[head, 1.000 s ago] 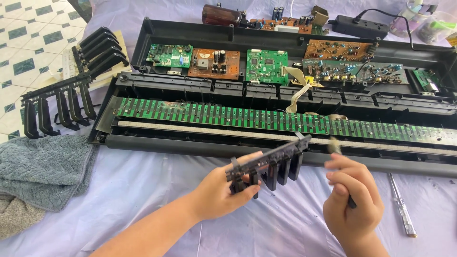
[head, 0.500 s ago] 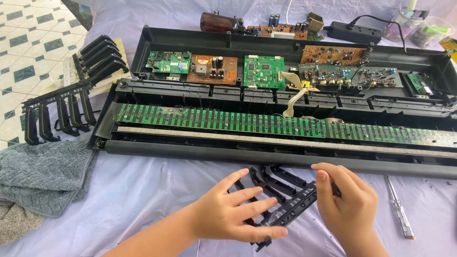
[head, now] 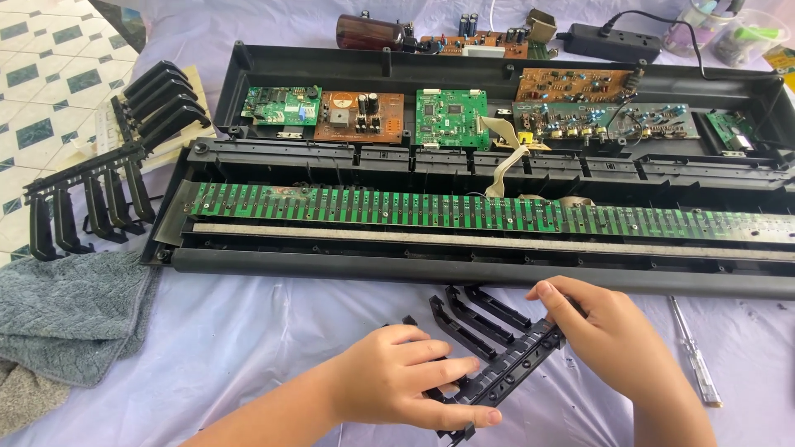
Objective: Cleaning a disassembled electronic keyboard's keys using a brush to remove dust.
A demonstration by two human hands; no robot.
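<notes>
A black plastic strip of keyboard keys [head: 489, 343] lies on the lilac cloth in front of the opened keyboard case [head: 464, 269]. My left hand [head: 406, 385] presses flat on the strip's near end, fingers stretched over it. My right hand [head: 617, 339] grips its far end from the right. Several key prongs stick out toward the case. A long green contact board [head: 464, 211] runs along the case's inside.
Two more black key strips [head: 91, 203] lie at the left by the case. A grey towel [head: 66, 314] sits at the lower left. A screwdriver [head: 694, 356] lies right of my right hand. Circuit boards [head: 451, 116] fill the case's back; a power strip [head: 613, 43] is beyond.
The key strip was held up off the cloth by my left hand; it has since been laid down flat, and both hands have come down onto it.
</notes>
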